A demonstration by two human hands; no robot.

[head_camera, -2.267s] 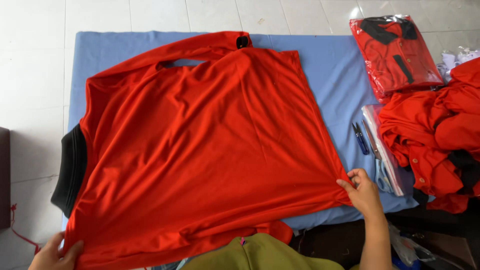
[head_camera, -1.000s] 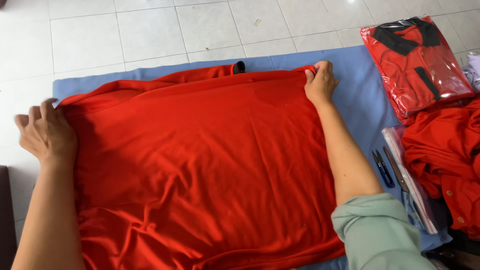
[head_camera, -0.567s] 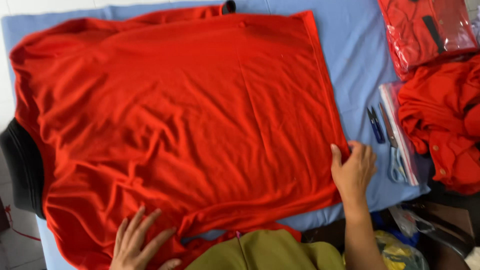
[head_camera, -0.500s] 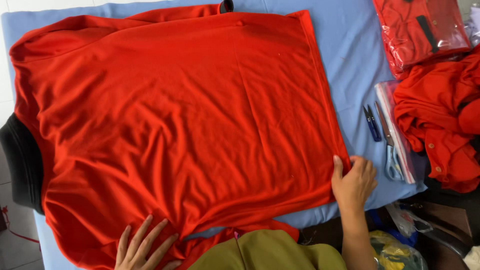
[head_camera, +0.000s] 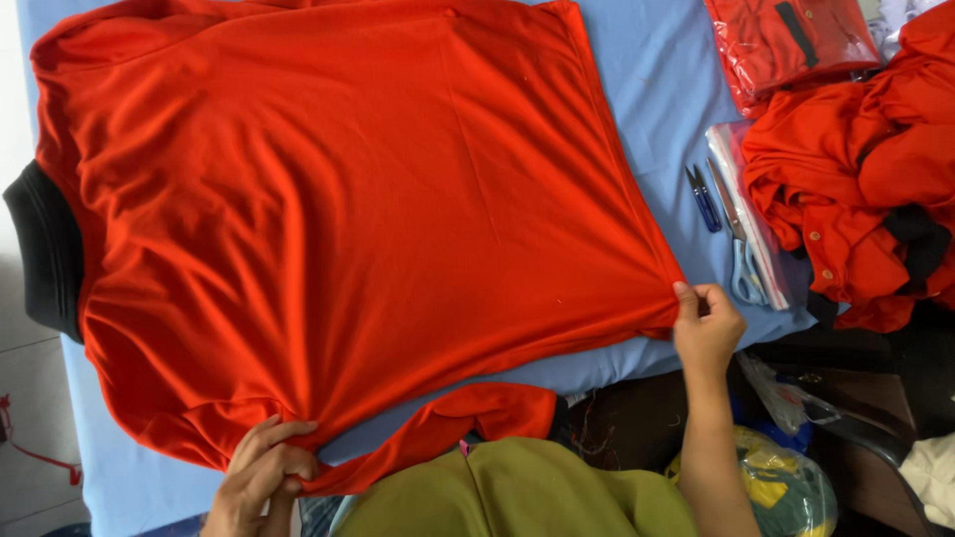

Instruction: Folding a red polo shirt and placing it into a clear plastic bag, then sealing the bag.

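A red shirt (head_camera: 338,209) lies spread flat on a blue table cover (head_camera: 657,89), its black collar (head_camera: 45,249) hanging off the left edge. My right hand (head_camera: 704,323) pinches the shirt's hem corner at the near right and pulls it taut. My left hand (head_camera: 261,477) grips a bunched fold of the shirt at the near left, beside the sleeve (head_camera: 448,423) that trails toward me.
A bagged red shirt (head_camera: 796,45) lies at the far right. A heap of loose red shirts (head_camera: 856,189) fills the right side. A blue thread snip (head_camera: 702,197), scissors (head_camera: 741,268) and a clear plastic bag (head_camera: 756,229) lie beside it.
Both hands went from the shirt's far edge to its near edge. My right hand now pinches the hem corner, and my left hand has closed on the fabric.
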